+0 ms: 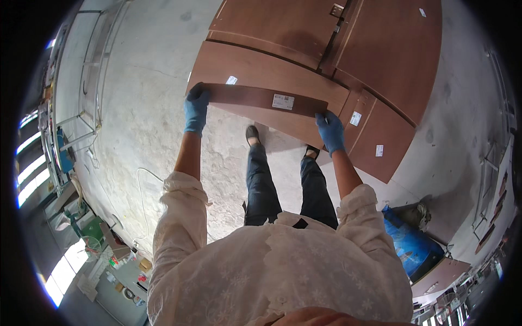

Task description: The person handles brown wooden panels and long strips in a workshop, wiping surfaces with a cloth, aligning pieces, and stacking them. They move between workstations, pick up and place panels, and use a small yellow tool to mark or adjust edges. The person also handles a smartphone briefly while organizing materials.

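A long, narrow brown wooden board with a white label on its face spans the space between my hands. My left hand, in a blue glove with dark fingertips, is closed round the board's left end. At the right end my right hand, gloved the same way, grips the board too. Just beyond it lies a large reddish-brown panel with a small white label. Part of that panel is hidden behind the held board.
More brown panels lie side by side on the concrete floor, some bearing labels and a metal fitting. Metal racks stand at the left. A blue sack sits at lower right. A white cable trails at my left.
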`<control>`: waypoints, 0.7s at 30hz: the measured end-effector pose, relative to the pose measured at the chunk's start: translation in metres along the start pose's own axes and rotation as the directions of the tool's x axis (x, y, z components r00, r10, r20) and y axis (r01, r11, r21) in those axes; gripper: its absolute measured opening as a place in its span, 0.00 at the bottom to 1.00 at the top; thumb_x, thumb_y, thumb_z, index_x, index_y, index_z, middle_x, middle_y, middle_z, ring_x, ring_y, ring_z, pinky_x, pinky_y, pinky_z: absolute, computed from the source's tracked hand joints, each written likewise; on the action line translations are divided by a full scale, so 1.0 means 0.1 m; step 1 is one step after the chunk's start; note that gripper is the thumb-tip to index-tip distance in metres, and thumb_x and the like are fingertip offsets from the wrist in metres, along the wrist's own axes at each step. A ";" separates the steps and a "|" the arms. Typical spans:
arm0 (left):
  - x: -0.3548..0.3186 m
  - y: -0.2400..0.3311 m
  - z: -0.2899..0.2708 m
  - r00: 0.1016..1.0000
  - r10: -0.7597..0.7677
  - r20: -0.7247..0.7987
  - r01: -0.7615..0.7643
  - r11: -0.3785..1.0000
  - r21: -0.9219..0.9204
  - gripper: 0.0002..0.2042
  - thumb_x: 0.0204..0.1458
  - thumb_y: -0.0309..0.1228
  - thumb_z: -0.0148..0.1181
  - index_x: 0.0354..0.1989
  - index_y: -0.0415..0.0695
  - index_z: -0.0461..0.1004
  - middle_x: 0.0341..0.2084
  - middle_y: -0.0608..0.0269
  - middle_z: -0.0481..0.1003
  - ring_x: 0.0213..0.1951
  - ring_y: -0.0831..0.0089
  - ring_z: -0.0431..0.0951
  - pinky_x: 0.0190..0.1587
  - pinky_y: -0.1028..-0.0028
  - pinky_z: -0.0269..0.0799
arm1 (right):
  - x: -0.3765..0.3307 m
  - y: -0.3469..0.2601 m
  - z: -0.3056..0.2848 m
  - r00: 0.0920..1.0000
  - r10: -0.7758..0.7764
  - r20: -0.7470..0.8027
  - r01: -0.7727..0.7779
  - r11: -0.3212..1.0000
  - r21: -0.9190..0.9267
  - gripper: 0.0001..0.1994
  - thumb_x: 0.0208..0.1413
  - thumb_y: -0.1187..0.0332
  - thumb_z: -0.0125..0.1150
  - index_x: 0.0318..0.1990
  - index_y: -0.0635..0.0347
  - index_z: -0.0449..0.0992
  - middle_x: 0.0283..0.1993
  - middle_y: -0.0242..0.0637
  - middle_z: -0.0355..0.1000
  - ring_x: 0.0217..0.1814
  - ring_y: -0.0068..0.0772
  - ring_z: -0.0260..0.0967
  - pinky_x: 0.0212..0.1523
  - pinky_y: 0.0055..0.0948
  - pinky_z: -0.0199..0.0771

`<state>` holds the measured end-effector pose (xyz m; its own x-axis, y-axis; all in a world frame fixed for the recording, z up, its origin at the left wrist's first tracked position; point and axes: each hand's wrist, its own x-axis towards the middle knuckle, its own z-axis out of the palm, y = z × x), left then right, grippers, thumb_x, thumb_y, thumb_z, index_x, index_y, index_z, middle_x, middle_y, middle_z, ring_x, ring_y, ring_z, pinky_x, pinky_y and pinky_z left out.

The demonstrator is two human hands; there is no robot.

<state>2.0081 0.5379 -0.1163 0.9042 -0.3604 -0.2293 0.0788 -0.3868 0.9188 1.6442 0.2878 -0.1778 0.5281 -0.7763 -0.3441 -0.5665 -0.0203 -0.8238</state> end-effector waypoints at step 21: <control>4.01 -1.24 0.35 0.946 0.061 0.320 -0.184 0.910 0.371 0.17 0.51 0.33 0.61 0.49 0.45 0.79 0.38 0.55 0.82 0.41 0.64 0.81 0.46 0.66 0.76 | 2.46 -0.56 2.37 0.954 0.165 -0.250 -0.277 0.803 -0.528 0.23 0.60 0.46 0.53 0.38 0.57 0.83 0.41 0.51 0.80 0.47 0.58 0.78 0.48 0.49 0.79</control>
<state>2.3467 0.4118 -0.3335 0.7256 -0.6355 -0.2639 -0.2503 -0.6009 0.7591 1.9557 0.2474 -0.3226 0.2519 -0.9016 -0.3516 -0.9352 -0.1333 -0.3282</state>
